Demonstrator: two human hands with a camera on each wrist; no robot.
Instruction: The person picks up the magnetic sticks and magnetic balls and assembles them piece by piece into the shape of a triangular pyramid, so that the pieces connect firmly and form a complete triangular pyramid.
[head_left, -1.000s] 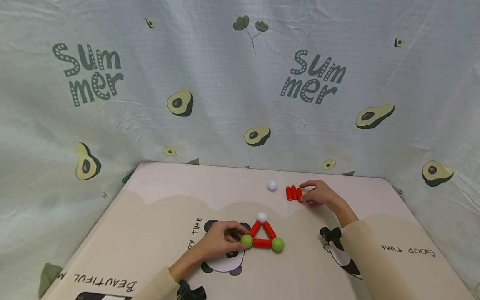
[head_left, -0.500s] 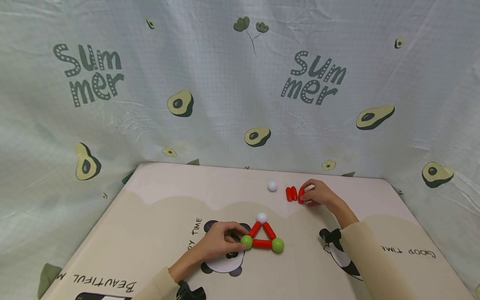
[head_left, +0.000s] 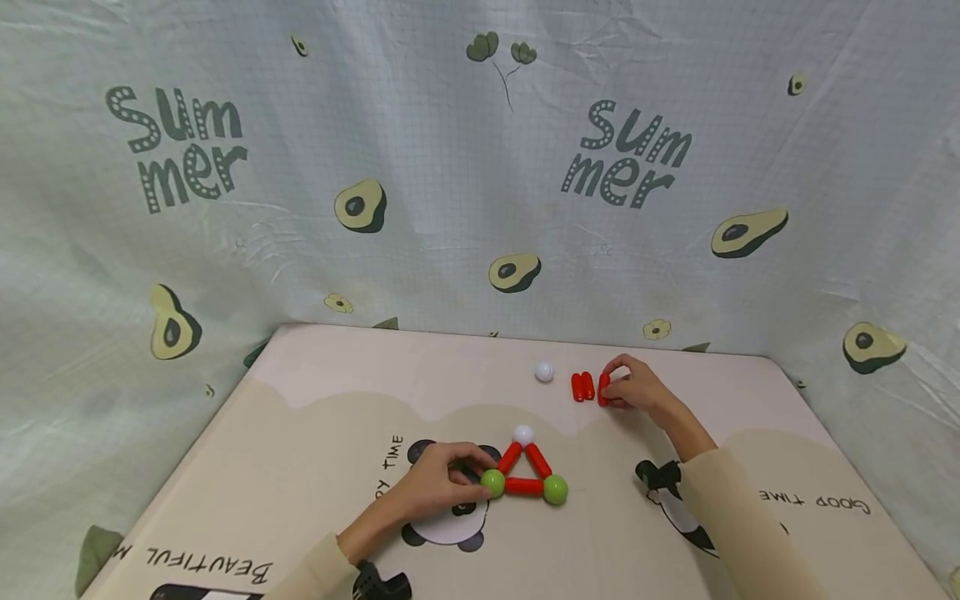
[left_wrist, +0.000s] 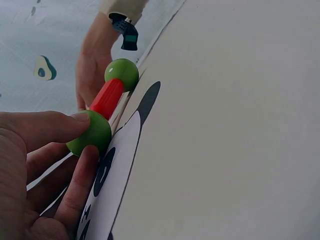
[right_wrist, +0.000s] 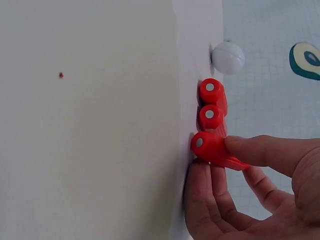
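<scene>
On the table lies a triangle of red magnetic rods (head_left: 523, 486) joined by two green balls and one white ball (head_left: 523, 434). My left hand (head_left: 442, 479) pinches the triangle's left green ball (left_wrist: 95, 134) between thumb and fingers. The right green ball (head_left: 556, 489) sits at the other end of the bottom rod. Farther back, my right hand (head_left: 637, 387) pinches a red magnetic rod (right_wrist: 214, 149) between thumb and fingers. Two more red rods (right_wrist: 210, 102) lie side by side just left of it, their pale end discs showing in the right wrist view.
A loose white ball (head_left: 544, 372) lies left of the spare rods, toward the table's back edge. Behind the table (head_left: 360, 358) hangs a printed curtain (head_left: 435, 167) with avocados and lettering. Dark straps (head_left: 382, 583) show by the wrists.
My right hand has drawn one red rod slightly to the right, opening a gap from the other two. My left hand stays on the green ball, and the triangle has not moved.
</scene>
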